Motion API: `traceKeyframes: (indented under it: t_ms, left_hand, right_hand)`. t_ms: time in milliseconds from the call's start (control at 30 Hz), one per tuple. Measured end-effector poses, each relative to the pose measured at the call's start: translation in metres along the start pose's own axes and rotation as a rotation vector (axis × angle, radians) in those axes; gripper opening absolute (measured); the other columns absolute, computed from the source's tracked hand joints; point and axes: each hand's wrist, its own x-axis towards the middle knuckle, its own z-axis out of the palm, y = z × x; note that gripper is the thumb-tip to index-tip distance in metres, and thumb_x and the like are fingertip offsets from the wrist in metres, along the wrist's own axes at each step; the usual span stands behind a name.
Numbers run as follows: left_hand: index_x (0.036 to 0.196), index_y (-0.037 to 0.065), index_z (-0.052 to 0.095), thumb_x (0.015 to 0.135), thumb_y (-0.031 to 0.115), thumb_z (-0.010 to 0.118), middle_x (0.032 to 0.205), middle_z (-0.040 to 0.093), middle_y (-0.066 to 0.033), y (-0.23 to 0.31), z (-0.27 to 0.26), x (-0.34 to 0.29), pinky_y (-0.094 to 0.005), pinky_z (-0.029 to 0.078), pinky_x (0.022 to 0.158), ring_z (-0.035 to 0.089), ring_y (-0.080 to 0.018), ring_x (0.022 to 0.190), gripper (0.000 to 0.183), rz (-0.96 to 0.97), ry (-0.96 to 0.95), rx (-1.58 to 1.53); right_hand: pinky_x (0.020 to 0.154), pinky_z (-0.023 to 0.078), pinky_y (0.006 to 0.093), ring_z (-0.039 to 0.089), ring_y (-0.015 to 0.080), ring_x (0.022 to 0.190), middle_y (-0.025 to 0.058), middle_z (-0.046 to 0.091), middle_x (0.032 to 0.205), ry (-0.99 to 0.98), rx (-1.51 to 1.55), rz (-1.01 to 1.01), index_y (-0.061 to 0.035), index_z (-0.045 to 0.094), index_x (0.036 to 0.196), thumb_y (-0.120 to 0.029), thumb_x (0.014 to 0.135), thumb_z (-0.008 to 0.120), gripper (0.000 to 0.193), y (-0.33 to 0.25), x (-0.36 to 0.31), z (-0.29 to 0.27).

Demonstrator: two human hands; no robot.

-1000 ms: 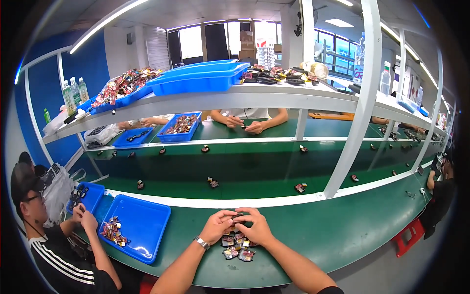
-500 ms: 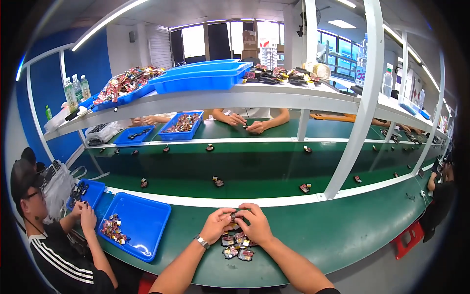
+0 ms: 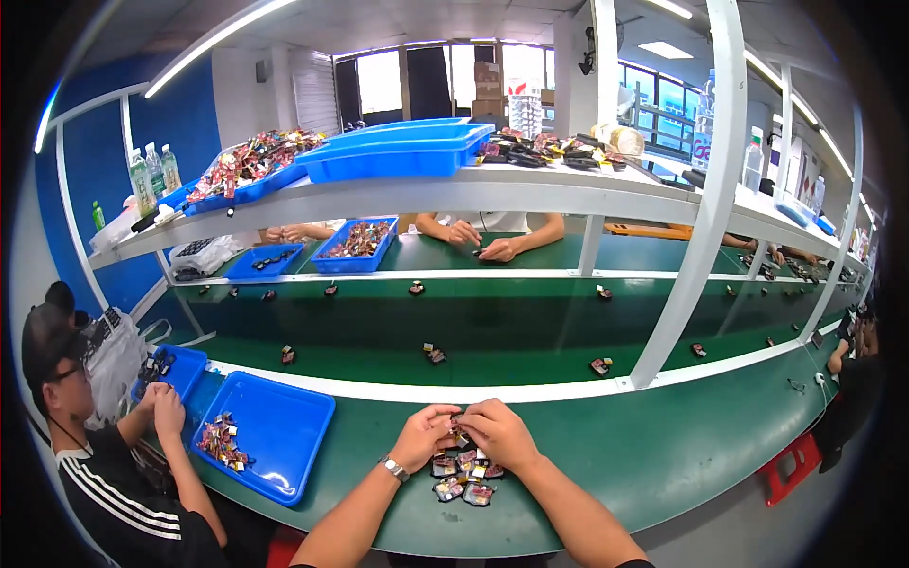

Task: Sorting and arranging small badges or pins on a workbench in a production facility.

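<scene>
My left hand (image 3: pixel 426 443) and my right hand (image 3: pixel 502 439) meet over the green worktop, fingers closed in a pinch. Between their fingertips is a small dark part (image 3: pixel 457 419), mostly covered, so its kind is unclear. Below the hands, a cluster of small black-edged pieces with red, white and yellow bits (image 3: pixel 466 473) lies on the table. The upper pieces are partly hidden by my fingers. A metal-banded watch (image 3: pixel 393 468) is on my left wrist.
Left of me, a blue tray (image 3: pixel 301 417) holds a heap of small red pieces. A person (image 3: pixel 114 454) works beside it. Beyond a white rail (image 3: pixel 530 390), similar pieces (image 3: pixel 434 353) lie spaced along a green belt. A white post (image 3: pixel 686 218) and shelf (image 3: pixel 379 194) rise ahead.
The fingers of my right hand have lowered and drawn in toward the left fingertips. The whole view has shifted slightly. The person at left has brought their hands closer together.
</scene>
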Motion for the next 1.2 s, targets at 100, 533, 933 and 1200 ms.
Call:
traceKeyframes:
  t_ms: [100, 533, 933, 1200]
  left_hand:
    - [0.122, 0.001, 0.052, 0.096, 0.006, 0.053, 0.111, 0.063, -0.0101, -0.002, -0.003, 0.001, -0.0321, 0.056, 0.083, 0.064, -0.0168, 0.098, 0.026, -0.015, 0.013, 0.015]
    - [0.118, 0.001, 0.055, 0.094, 0.007, 0.057, 0.106, 0.065, -0.0069, -0.003, 0.003, 0.002, -0.0271, 0.054, 0.076, 0.064, -0.0127, 0.090, 0.024, -0.001, 0.021, 0.046]
    - [0.114, -0.001, 0.058, 0.094, 0.006, 0.058, 0.107, 0.068, -0.0079, -0.006, 0.013, 0.000, -0.0236, 0.053, 0.073, 0.063, -0.0100, 0.090, 0.021, 0.089, 0.116, 0.233]
    - [0.109, -0.004, 0.058, 0.092, 0.002, 0.057, 0.103, 0.067, -0.0102, -0.009, 0.010, 0.001, -0.0249, 0.052, 0.081, 0.065, -0.0129, 0.094, 0.018, 0.209, 0.138, 0.452]
  right_hand:
    - [0.074, 0.053, 0.0347, 0.061, 0.0240, 0.086, 0.0048, 0.064, 0.090, 0.004, -0.051, -0.026, -0.0077, 0.068, 0.088, -0.003, 0.072, 0.073, 0.018, 0.001, 0.001, 0.001]
    - [0.077, 0.053, 0.0338, 0.059, 0.0233, 0.091, 0.0042, 0.061, 0.094, -0.024, -0.024, 0.051, -0.0072, 0.069, 0.088, -0.004, 0.073, 0.071, 0.016, 0.002, -0.003, 0.000]
    - [0.072, 0.055, 0.0267, 0.067, 0.0169, 0.081, 0.0091, 0.065, 0.098, 0.024, 0.292, 0.422, -0.0029, 0.069, 0.101, -0.003, 0.081, 0.069, 0.020, -0.002, -0.008, 0.007]
    - [0.068, 0.054, 0.0237, 0.065, 0.0106, 0.073, 0.0082, 0.069, 0.087, 0.021, 0.400, 0.611, 0.0014, 0.067, 0.100, -0.004, 0.081, 0.070, 0.020, 0.000, -0.009, 0.021]
